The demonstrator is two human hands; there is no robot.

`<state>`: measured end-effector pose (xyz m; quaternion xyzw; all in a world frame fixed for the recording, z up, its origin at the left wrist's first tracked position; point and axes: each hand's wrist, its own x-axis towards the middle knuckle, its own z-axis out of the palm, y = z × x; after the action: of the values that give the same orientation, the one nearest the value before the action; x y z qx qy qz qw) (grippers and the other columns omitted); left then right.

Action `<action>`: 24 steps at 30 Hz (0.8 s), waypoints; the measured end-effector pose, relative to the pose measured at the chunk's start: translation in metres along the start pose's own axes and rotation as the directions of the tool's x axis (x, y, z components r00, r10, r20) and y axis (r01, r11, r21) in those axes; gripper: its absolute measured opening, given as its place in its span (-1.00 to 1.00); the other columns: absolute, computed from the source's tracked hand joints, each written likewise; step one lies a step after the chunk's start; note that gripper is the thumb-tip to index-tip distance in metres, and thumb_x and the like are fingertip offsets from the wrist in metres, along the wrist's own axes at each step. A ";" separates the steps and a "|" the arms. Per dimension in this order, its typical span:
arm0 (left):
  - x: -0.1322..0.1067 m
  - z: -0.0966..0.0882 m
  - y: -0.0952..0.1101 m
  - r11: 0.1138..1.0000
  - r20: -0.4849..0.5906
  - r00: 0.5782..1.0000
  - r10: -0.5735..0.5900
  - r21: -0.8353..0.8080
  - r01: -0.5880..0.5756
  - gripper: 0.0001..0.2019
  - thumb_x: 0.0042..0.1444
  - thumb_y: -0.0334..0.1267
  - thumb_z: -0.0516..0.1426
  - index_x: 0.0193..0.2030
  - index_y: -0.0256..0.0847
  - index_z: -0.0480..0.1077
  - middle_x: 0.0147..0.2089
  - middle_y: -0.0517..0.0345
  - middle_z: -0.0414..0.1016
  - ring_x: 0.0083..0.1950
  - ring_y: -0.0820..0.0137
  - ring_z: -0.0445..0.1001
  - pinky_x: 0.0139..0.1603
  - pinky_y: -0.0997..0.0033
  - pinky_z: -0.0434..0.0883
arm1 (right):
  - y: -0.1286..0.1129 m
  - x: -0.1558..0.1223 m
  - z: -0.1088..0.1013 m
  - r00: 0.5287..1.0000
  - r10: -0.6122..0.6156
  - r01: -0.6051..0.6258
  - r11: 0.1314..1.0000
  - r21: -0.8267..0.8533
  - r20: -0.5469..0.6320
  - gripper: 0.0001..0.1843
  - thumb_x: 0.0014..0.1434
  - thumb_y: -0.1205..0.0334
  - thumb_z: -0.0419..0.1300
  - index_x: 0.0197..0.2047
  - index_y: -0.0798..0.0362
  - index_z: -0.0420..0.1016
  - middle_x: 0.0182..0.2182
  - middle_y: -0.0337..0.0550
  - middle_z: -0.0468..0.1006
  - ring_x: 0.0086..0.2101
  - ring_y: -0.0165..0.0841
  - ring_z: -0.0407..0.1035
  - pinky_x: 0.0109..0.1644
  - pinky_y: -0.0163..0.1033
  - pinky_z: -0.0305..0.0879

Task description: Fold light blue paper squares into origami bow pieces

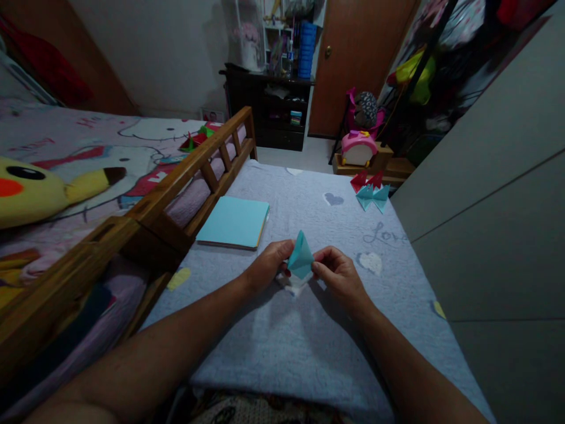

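Note:
A teal folded paper piece (301,257) stands point-up between my two hands, just above the grey blanket (282,341). My left hand (269,266) pinches its left side with closed fingers. My right hand (338,274) pinches its right side the same way. The paper's white underside shows below my fingers. A stack of light blue paper sheets (233,222) lies flat to the left of my hands. Several finished folded pieces, red and teal (371,191), lie at the far right of the blanket.
A wooden bed rail (185,176) runs along the left, with a yellow plush toy (39,191) on the bed behind it. A grey cabinet wall (494,194) stands on the right. A dark shelf unit (273,112), a door and toys fill the back.

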<state>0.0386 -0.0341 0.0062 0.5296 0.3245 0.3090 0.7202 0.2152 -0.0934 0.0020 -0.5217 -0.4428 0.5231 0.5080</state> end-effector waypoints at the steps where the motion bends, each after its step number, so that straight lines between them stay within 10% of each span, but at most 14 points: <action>1: -0.001 0.000 0.001 0.999 0.019 1.000 0.013 0.042 -0.014 -0.41 0.00 0.33 0.19 -0.34 -0.28 0.45 -0.44 0.12 0.42 -0.44 0.43 0.35 -0.44 0.49 0.28 | 0.000 0.000 0.000 1.000 -0.002 0.002 1.000 0.006 -0.007 -0.73 -0.02 0.07 0.36 -0.39 0.01 0.39 -0.49 -0.29 0.42 -0.47 -0.41 0.31 -0.36 -0.27 0.29; 8: 0.001 0.001 0.001 0.984 -0.022 0.999 0.033 0.177 -0.028 -0.68 0.00 -0.05 0.33 -0.27 -0.30 0.52 -0.35 0.10 0.52 -0.34 0.41 0.43 -0.29 0.45 0.34 | 0.002 0.001 0.003 0.998 -0.033 0.036 0.997 0.066 -0.052 -0.68 -0.05 0.10 0.37 -0.31 -0.02 0.33 -0.43 -0.30 0.41 -0.47 -0.42 0.30 -0.37 -0.29 0.29; 24: 0.002 0.000 -0.003 0.983 0.009 1.000 0.005 0.182 -0.006 -0.64 -0.04 -0.05 0.35 -0.27 -0.34 0.54 -0.37 0.12 0.51 -0.38 0.43 0.40 -0.33 0.46 0.31 | 0.001 -0.003 0.000 0.998 0.012 -0.001 0.983 -0.182 0.060 -0.70 0.12 -0.02 0.25 -0.42 0.05 0.42 -0.56 -0.31 0.32 -0.52 -0.44 0.16 -0.45 -0.29 0.08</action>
<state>0.0396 -0.0333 0.0025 0.5954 0.3468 0.2778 0.6694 0.2153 -0.0962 0.0010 -0.5511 -0.5022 0.4980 0.4429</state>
